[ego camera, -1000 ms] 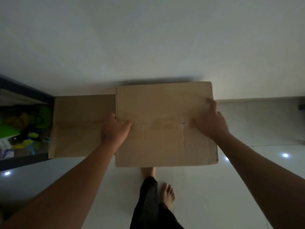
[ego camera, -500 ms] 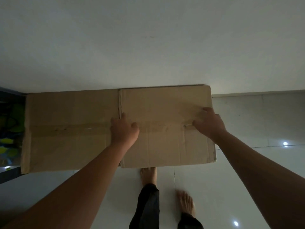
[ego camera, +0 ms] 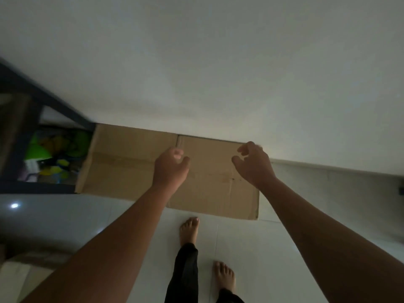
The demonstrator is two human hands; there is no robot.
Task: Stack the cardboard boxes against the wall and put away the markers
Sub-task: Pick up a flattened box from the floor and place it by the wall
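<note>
White wall [ego camera: 218,62] fills the upper frame; two cardboard boxes [ego camera: 131,162] are seen side by side against its base at centre (flaps taped). Left hand [ego camera: 171,169] and right hand [ego camera: 254,165] are held above them, fingers loosely curled, nothing gripped. Coloured items on a dark shelf [ego camera: 50,154] are blurred at left.

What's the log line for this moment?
left hand: open, over box seam | right hand: open, above right cardboard box | left cardboard box: beside it, both against wall | markers: unseen
</note>
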